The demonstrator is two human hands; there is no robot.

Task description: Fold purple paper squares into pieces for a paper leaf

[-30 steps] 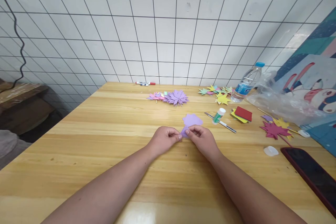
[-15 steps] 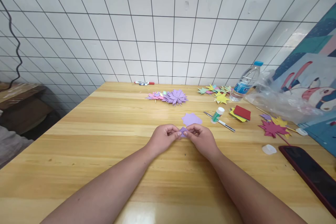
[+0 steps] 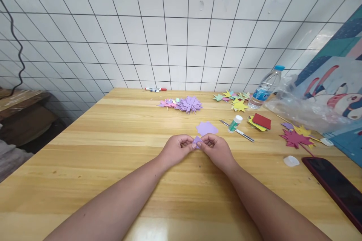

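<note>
A small folded piece of purple paper (image 3: 197, 141) is pinched between my two hands above the table. My left hand (image 3: 178, 148) grips its left side with thumb and fingers. On the opposite side my right hand (image 3: 216, 148) holds it the same way. Just beyond the hands lies a flat purple paper shape with a pointed edge (image 3: 207, 128). A glue stick with a white cap (image 3: 235, 124) stands to the right of that shape, close to a slim pen-like tool (image 3: 243, 134). Layered purple paper leaves (image 3: 190, 104) are piled farther back.
Toward the right are red and yellow paper squares (image 3: 261, 121), a water bottle (image 3: 266, 88), a crumpled plastic bag (image 3: 302, 109), a dark red paper leaf (image 3: 295, 138), a clear tape roll (image 3: 291, 161) and a phone (image 3: 333, 184). Markers (image 3: 155, 89) lie by the tiled wall.
Both hands keep their pinch on the purple paper, with barely any movement. The view has shifted very slightly.
</note>
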